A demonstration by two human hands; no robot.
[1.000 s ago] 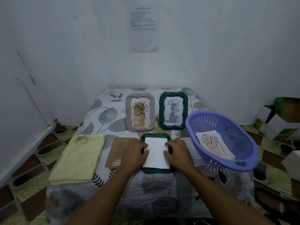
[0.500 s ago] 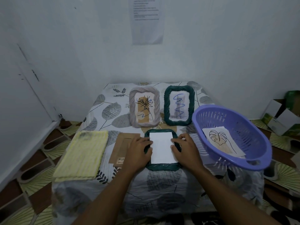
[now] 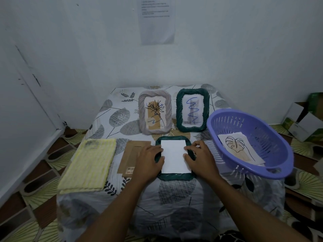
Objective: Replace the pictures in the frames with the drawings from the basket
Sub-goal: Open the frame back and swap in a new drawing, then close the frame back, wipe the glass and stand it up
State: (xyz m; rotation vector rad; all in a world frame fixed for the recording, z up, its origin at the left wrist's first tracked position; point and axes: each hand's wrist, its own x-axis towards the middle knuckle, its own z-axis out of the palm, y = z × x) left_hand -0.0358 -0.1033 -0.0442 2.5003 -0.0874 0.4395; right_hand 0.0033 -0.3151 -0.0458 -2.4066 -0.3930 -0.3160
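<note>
A dark green frame (image 3: pixel 175 175) lies face down on the table's front middle, with a white sheet (image 3: pixel 174 157) resting blank side up in its opening. My left hand (image 3: pixel 148 160) presses on the sheet's left edge and my right hand (image 3: pixel 200 158) on its right edge, fingers flat. Behind it stand a grey frame (image 3: pixel 154 111) with a plant drawing and a second green frame (image 3: pixel 192 110) with a blue scribble over a picture. The purple basket (image 3: pixel 272 169) at the right holds leaf drawings (image 3: pixel 240 148).
A brown cardboard backing board (image 3: pixel 129 155) lies just left of my left hand. A folded yellow cloth (image 3: pixel 89 164) sits at the table's left front. The wall is close behind the table; boxes (image 3: pixel 300 119) stand on the floor at right.
My hands have stayed on the white sheet in the flat green frame, the fingers shifting slightly along its edges. The view has tilted downward.
</note>
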